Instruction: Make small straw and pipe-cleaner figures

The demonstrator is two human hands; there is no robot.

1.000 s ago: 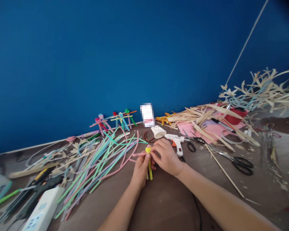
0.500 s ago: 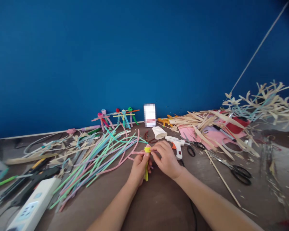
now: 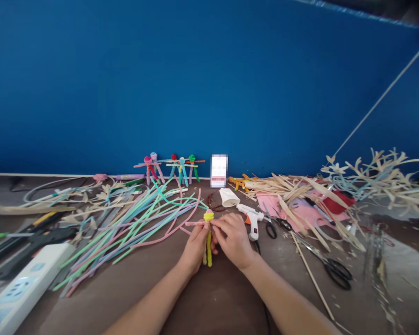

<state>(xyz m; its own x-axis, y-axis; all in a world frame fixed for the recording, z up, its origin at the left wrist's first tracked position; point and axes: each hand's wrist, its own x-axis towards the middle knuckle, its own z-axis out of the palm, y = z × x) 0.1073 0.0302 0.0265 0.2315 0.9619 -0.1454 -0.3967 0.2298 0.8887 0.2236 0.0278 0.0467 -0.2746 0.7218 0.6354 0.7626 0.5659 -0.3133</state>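
Yellow is what the grip holds: my left hand (image 3: 194, 245) is closed around the body of a yellow chenille-stem figure (image 3: 208, 249), keeping it upright just below the frame's centre. My right hand (image 3: 234, 239) pinches a short pink chenille stem (image 3: 194, 224) with its fingertips, right under the figure's round head.

As I judge it, the head, body and legs are formed. The pink crosspiece looks only partly fixed, with its free end sticking out to the left.

On the brown tabletop (image 3: 209, 302), a loose spread of pastel chenille stems (image 3: 136, 218) lies left of centre. A white hot-glue gun (image 3: 251, 219) lies just to the right of the hands. Five or so coloured stem figures (image 3: 174, 167) stand finished at the blue wall (image 3: 209, 83), above centre.
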